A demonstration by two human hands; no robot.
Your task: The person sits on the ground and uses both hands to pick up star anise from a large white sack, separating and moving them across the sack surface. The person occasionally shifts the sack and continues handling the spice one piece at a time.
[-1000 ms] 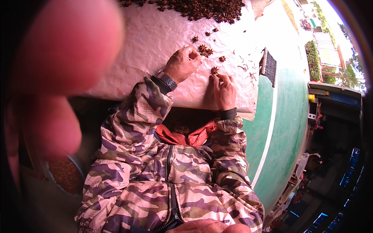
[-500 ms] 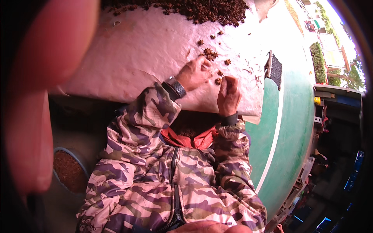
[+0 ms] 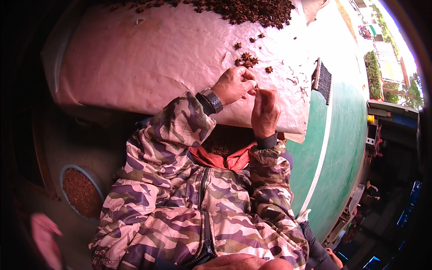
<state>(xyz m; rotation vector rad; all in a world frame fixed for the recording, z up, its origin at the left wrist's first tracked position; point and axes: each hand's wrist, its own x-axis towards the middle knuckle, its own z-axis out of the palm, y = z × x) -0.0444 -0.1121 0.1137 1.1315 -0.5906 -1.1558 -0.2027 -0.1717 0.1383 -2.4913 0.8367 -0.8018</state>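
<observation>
My left hand [image 3: 234, 85], with a dark watch [image 3: 211, 100] on its wrist, is over the near part of the sheet-covered table [image 3: 135, 67], thumb and forefinger pinched. Close on its right, my right hand [image 3: 265, 111] is upright with its fingertips pressed together. The fingertips of both hands meet at a small brown star anise [image 3: 256, 87], mostly hidden by the fingers. Just beyond them lies a small cluster of star anise [image 3: 246, 58], with a single star anise [image 3: 269, 69] to its right.
A large heap of star anise [image 3: 252, 11] covers the table's far side. Below left stands a blue-rimmed tub [image 3: 67, 173] with brown bits in it. Another person's hand [image 3: 45, 238] shows at the lower left. A dark grille panel [image 3: 322, 76] stands right of the table on the green floor [image 3: 342, 130].
My hands have come together at the fingertips; the star anise lying between them no longer shows on the sheet. The large blurred fingers at the left have moved down and away.
</observation>
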